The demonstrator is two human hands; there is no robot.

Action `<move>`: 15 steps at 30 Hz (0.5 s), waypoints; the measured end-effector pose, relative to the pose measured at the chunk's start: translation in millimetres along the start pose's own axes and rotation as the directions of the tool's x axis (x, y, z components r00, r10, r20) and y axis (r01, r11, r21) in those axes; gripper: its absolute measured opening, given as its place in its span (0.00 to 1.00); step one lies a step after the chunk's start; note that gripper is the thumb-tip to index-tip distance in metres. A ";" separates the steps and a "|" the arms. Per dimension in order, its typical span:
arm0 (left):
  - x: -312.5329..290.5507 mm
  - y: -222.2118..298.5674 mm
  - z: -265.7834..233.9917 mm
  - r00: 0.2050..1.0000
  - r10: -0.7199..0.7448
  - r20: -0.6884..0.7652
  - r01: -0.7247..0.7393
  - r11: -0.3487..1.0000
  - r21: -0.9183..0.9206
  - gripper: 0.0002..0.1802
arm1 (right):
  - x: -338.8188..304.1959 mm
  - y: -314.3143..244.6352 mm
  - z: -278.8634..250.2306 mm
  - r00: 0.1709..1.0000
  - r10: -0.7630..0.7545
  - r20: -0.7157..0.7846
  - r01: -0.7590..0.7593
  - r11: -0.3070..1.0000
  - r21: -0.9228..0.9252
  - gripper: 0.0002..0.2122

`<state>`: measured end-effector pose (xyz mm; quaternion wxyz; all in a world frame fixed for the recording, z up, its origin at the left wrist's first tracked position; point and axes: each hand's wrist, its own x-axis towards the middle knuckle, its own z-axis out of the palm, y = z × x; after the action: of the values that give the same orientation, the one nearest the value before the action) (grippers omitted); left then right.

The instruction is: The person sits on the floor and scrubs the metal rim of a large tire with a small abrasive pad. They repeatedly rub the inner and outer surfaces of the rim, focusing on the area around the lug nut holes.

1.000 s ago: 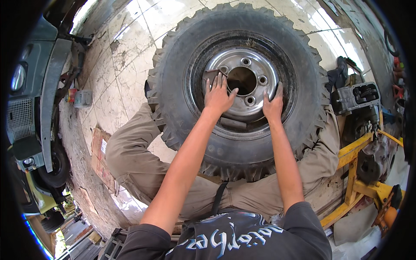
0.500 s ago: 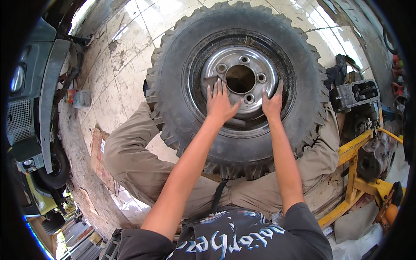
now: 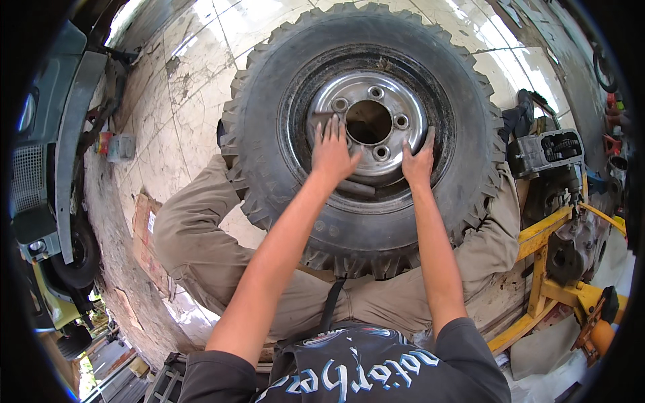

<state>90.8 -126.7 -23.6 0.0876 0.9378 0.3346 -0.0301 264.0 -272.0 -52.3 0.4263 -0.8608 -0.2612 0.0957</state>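
Observation:
A large knobby black tyre [image 3: 269, 121] on a silver steel rim [image 3: 356, 94] lies flat across my knees, hub hole and several bolt holes facing up. My left hand [image 3: 331, 153] rests flat on the rim's left side, fingers spread, just beside the hub hole. My right hand [image 3: 419, 161] presses on the rim's right edge with fingers together. A dark short bar [image 3: 356, 188] lies on the rim below my left hand. Neither hand closes around anything.
A tiled floor [image 3: 195, 80] stretches behind the tyre. Yellow metal stand [image 3: 547, 269] and grey engine parts [image 3: 544, 151] crowd the right. A grey vehicle [image 3: 47, 154] with a wheel stands at the left. Cardboard [image 3: 144, 228] lies by my left knee.
Both hands stayed on the rim, sliding slightly. The tyre shifted a little with them.

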 end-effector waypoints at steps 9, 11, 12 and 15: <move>-17.6 -3.0 -2.6 0.998 0.044 0.034 -0.042 0.998 -0.049 0.45 | -3.5 1.1 0.1 1.000 0.029 0.008 -0.029 0.999 -0.014 0.40; -1.6 -9.5 -1.6 0.999 0.044 0.006 -0.044 0.995 -0.085 0.44 | -1.6 3.0 0.6 1.000 0.015 0.008 -0.015 1.000 -0.021 0.40; 9.1 -17.1 -4.6 0.999 0.044 -0.001 -0.044 0.993 -0.111 0.44 | -2.9 2.1 1.6 1.000 0.001 0.015 -0.001 1.000 -0.018 0.40; 9.3 -19.7 -8.2 0.998 0.053 0.027 -0.050 0.992 -0.118 0.42 | -2.1 1.4 -1.6 1.000 -0.017 0.016 0.018 1.000 -0.008 0.40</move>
<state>85.6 -104.4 -19.5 0.1483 0.9388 0.3101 -0.0220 263.4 -274.9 -52.5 0.4216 -0.8593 -0.2725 0.0979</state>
